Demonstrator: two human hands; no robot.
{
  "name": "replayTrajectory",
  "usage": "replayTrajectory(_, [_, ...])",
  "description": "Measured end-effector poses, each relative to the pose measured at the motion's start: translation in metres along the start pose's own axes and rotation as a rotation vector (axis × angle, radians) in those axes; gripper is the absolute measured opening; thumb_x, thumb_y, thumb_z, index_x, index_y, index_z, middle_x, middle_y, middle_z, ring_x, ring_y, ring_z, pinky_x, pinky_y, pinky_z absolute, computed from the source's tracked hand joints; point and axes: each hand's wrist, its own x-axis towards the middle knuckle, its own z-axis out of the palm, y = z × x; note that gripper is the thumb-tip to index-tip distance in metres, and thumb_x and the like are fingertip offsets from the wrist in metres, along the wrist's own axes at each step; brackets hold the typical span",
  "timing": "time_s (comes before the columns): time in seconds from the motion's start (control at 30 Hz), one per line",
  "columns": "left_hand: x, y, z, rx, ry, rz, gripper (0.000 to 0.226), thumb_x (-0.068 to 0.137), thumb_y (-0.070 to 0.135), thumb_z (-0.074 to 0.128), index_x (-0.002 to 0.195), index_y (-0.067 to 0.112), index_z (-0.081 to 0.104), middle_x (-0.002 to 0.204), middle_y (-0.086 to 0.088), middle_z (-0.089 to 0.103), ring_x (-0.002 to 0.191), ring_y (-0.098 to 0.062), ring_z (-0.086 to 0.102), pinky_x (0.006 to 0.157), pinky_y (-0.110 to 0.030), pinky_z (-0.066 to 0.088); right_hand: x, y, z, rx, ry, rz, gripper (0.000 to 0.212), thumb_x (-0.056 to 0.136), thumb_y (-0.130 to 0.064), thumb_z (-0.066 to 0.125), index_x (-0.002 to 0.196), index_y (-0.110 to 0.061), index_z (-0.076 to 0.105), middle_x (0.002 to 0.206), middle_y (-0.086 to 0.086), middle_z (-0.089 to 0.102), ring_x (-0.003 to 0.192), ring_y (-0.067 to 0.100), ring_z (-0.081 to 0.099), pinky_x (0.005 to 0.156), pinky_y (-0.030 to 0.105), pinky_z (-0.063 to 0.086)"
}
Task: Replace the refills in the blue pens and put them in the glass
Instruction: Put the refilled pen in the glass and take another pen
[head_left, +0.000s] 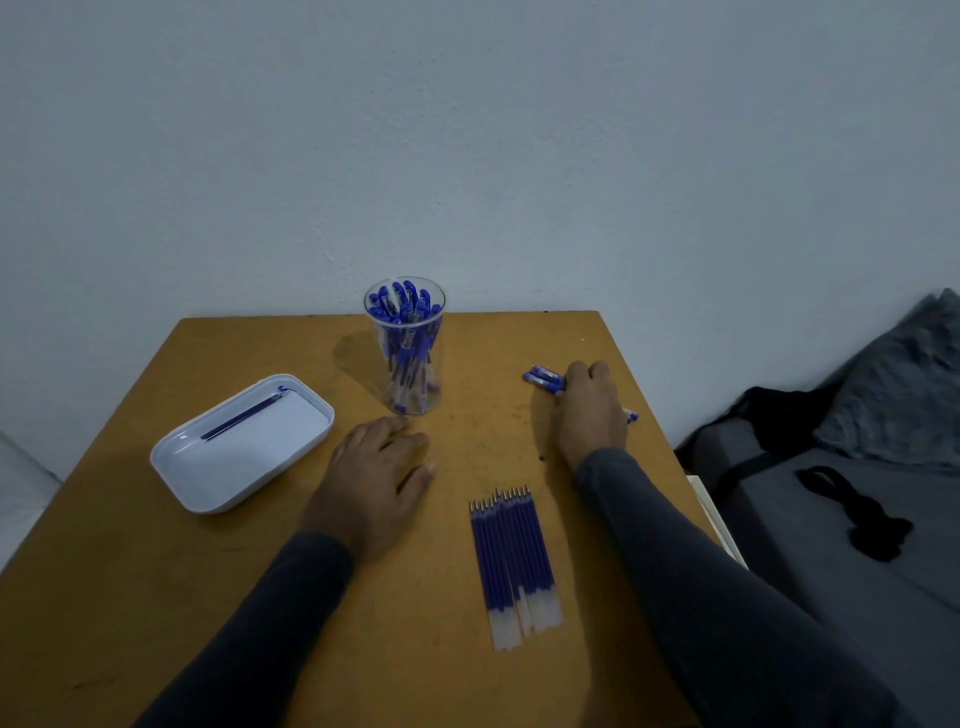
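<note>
Refills lie bunched at lower centre of the table: light, thin, bendy, so pinch mid-shaft, w/ care for the tips. Left hand rests flat, holding nothing; right hand, mid-right, fingers curled over blue pens: light, stiff, prob. slick. Glass w/ pens stands upper centre.

Brown table with glass of pens, white tray, refills, two loose pens.

dim, bluish light (soft shadow left of the glass); edges bowed, slightly grainy.
</note>
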Motion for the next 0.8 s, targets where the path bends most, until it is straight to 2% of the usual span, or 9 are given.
replayTrajectory(0.23, [0.0, -0.001, 0.0, -0.017, 0.004, -0.002, 0.051, 0.101, 0.055, 0.041, 0.146, 0.031, 0.049, 0.157, 0.01, 0.035, 0.145, -0.01, 0.026, 0.118, -0.038, 0.028, -0.001, -0.001, -0.003, -0.045, -0.04, 0.014, 0.03, 0.101, -0.017, 0.06, 0.13, -0.014, 0.054, 0.13, 0.008, 0.047, 0.104, 0.017, 0.056, 0.088, 0.033, 0.055])
replayTrajectory(0.43, [-0.001, 0.001, -0.002, -0.031, 0.012, -0.004, 0.049, 0.101, 0.052, 0.045, 0.143, 0.028, 0.052, 0.155, 0.008, 0.039, 0.143, -0.011, 0.029, 0.117, -0.037, 0.03, -0.012, -0.01, -0.014, -0.132, -0.031, -0.038, 0.038, 0.097, -0.018, 0.067, 0.131, -0.014, 0.05, 0.129, 0.009, 0.049, 0.111, 0.019, 0.053, 0.08, 0.031, 0.053])
replayTrajectory(0.53, [-0.006, 0.001, -0.002, -0.053, 0.095, 0.0, 0.042, 0.101, 0.044, 0.05, 0.135, 0.023, 0.061, 0.143, 0.005, 0.049, 0.133, -0.009, 0.038, 0.11, -0.031, 0.036, -0.022, -0.026, -0.03, -0.185, -0.05, -0.111, 0.032, 0.098, -0.017, 0.064, 0.128, -0.015, 0.051, 0.122, 0.007, 0.058, 0.106, 0.021, 0.055, 0.077, 0.033, 0.053])
replayTrajectory(0.67, [-0.014, 0.001, -0.002, -0.063, 0.18, 0.026, 0.031, 0.101, 0.037, 0.052, 0.122, 0.021, 0.068, 0.12, 0.007, 0.06, 0.113, -0.006, 0.046, 0.093, -0.023, 0.039, -0.046, -0.056, -0.053, -0.179, -0.112, -0.23, 0.021, 0.099, -0.01, 0.057, 0.118, -0.016, 0.05, 0.108, 0.007, 0.061, 0.088, 0.022, 0.059, 0.072, 0.037, 0.055])
replayTrajectory(0.73, [-0.02, 0.001, -0.002, -0.086, 0.174, 0.033, 0.027, 0.101, 0.035, 0.054, 0.118, 0.021, 0.069, 0.117, 0.007, 0.061, 0.111, -0.007, 0.048, 0.092, -0.024, 0.04, -0.058, -0.07, -0.062, -0.143, -0.172, -0.229, 0.025, 0.097, -0.01, 0.056, 0.121, -0.016, 0.051, 0.107, 0.007, 0.059, 0.086, 0.022, 0.059, 0.072, 0.037, 0.055])
replayTrajectory(0.8, [-0.03, 0.001, -0.002, -0.143, 0.177, 0.02, 0.024, 0.099, 0.032, 0.058, 0.116, 0.02, 0.071, 0.117, 0.005, 0.063, 0.111, -0.01, 0.052, 0.095, -0.029, 0.045, -0.069, -0.082, -0.071, -0.009, -0.262, -0.162, 0.035, 0.095, -0.015, 0.057, 0.129, -0.015, 0.054, 0.112, 0.006, 0.06, 0.093, 0.023, 0.061, 0.079, 0.039, 0.058])
